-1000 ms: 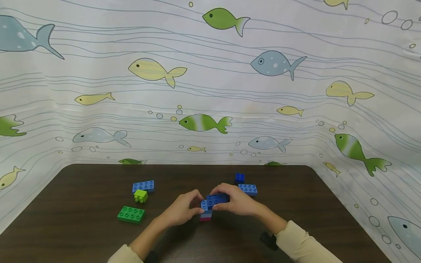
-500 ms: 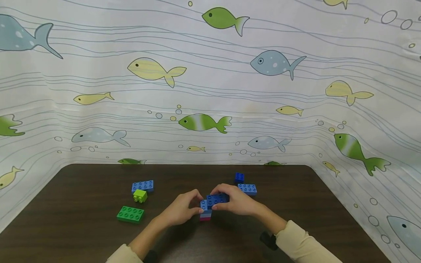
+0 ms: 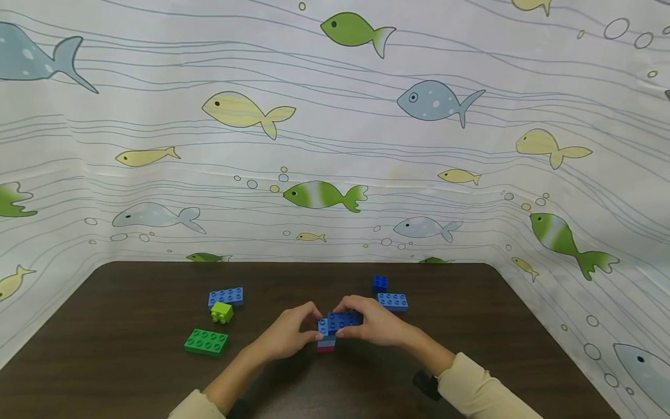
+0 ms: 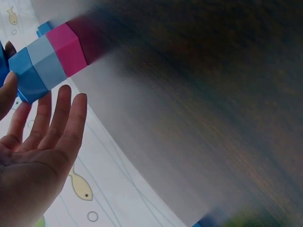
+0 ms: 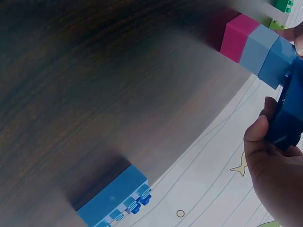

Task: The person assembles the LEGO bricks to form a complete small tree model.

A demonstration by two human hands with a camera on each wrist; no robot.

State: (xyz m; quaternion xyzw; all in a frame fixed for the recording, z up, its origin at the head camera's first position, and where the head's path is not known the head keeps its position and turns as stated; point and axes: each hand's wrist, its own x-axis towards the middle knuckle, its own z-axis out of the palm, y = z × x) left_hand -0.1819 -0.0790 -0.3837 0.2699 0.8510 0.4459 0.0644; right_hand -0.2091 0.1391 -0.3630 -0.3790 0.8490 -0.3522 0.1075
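Observation:
Mid-table stands a small upright stack of toy building bricks: a magenta brick (image 3: 325, 349) at the bottom, a pale blue brick (image 5: 258, 47) above it, then a blue brick (image 4: 27, 75). My left hand (image 3: 284, 333) pinches the stack near its top between thumb and fingers. In my right hand (image 3: 379, 323), thumb and fingers grip a long dark blue brick (image 3: 342, 320) by its sides. That brick's left end lies at the stack's top and the rest juts out to the right. Whether it is pressed fully down cannot be told.
To the left on the dark table (image 3: 131, 361) lie a blue brick (image 3: 226, 296), a small lime brick (image 3: 222, 313) and a green brick (image 3: 206, 342). Behind my right hand are a small dark blue brick (image 3: 380, 283) and a light blue brick (image 3: 392, 301). A fish-patterned sheet surrounds the table.
Both hands keep the same hold at the stack. The whole head view has shifted very slightly, with nothing else visibly moved.

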